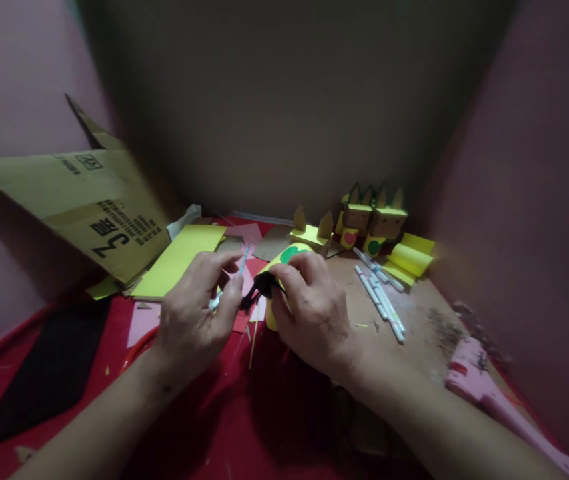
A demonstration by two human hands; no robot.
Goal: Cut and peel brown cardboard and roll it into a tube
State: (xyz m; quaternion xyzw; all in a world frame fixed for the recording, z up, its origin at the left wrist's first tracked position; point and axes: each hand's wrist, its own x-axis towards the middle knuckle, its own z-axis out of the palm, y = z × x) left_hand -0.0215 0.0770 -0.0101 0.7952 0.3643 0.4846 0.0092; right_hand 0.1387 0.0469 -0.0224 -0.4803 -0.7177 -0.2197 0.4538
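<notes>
Head view of a craft table during two-handed work, as I see it from my remote station. The left hand (199,300) and the right hand (311,307) are apart, facing each other over the red tabletop (224,407). The right thumb and fingers are pinched on a black fringed piece (264,285), its loose strands pointing toward the left hand. Just behind that piece is a yellow tube (273,261) bearing a green heart (291,253); I cannot tell whether the right hand also grips it. The left thumb and index finger stand slightly separated beside a thin pale blue strip (244,259) — whether they hold it, I cannot tell. A thin stick (253,348) lies between the hands, on the near side.

Beyond the right hand I note an eared cardboard head (313,237) and, farther right, two eared figures, one with a pink heart (349,238). White pens (383,307) lie on a brown board (354,287), near a pink tool (469,373). To the left are a yellow sheet (181,257), a printed cardboard box (89,213) and — nearest me — a black sheet (51,373).
</notes>
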